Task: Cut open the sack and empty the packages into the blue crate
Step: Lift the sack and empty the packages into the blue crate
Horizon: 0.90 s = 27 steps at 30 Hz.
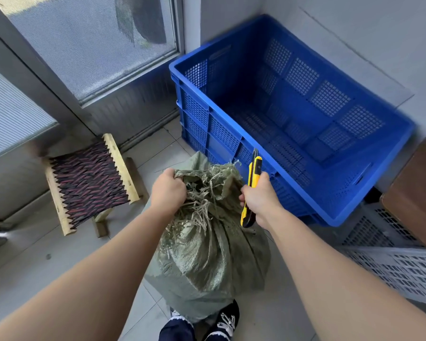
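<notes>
A green woven sack (207, 262) stands upright on the tiled floor between my arms, its frayed neck bunched at the top. My left hand (167, 190) grips the left side of that frayed top. My right hand (258, 198) holds a yellow and black utility knife (252, 178) upright at the right side of the neck, its blade tip pointing up. The large blue crate (231, 141) stands just behind and to the right of the sack, and its inside holds nothing. The sack's contents are hidden.
A small wooden stool with a woven seat (89, 183) stands to the left. White perforated crates (389, 257) lie at the right, beside a brown board (413, 193). A glass door and wall close off the back. My shoes (221, 321) show below the sack.
</notes>
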Available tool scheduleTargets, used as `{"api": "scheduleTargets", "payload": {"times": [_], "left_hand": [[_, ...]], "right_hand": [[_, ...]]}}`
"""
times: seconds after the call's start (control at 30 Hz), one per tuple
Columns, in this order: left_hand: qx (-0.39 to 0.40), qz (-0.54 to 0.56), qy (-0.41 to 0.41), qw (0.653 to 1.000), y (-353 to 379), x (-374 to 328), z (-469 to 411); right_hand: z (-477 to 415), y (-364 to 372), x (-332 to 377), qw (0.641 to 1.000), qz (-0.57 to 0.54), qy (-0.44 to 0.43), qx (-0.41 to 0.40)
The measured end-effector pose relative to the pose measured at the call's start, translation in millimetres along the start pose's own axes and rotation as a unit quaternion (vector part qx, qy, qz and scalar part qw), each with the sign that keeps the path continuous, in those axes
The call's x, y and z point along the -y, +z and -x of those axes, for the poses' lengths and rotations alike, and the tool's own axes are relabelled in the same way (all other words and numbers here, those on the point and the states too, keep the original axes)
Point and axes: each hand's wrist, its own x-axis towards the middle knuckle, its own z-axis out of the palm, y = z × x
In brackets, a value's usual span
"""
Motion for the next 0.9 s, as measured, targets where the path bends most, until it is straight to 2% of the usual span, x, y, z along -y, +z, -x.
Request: {"api": "scheduleTargets", "payload": {"times": [0.2,0.33,0.5,0.67,0.8,0.9], "left_hand": [[-0.004,0.014,0.005,1.0,-4,0,-4],[-0.004,0.023,0.008,1.0,-2,2,-7],[0.0,0.089,0.03,0.996,-2,7,-14],[0.051,0.155,0.042,0.986,3,8,-17],[0.102,0.155,0.024,0.982,1,13,-22],[0.158,0.135,0.014,0.978,-1,14,-23]], "right_hand": [[2,-5,-4,0.999,-0.018,0.009,0.051],[3,1,-5,0.997,-0.065,0.012,0.034],[-3,14,-6,0.997,-0.018,-0.045,0.063],[10,44,-9,0.988,0.038,-0.056,0.142],[11,49,-13,0.989,-0.022,-0.003,0.148],[6,49,-9,0.986,-0.064,0.001,0.152]]}}
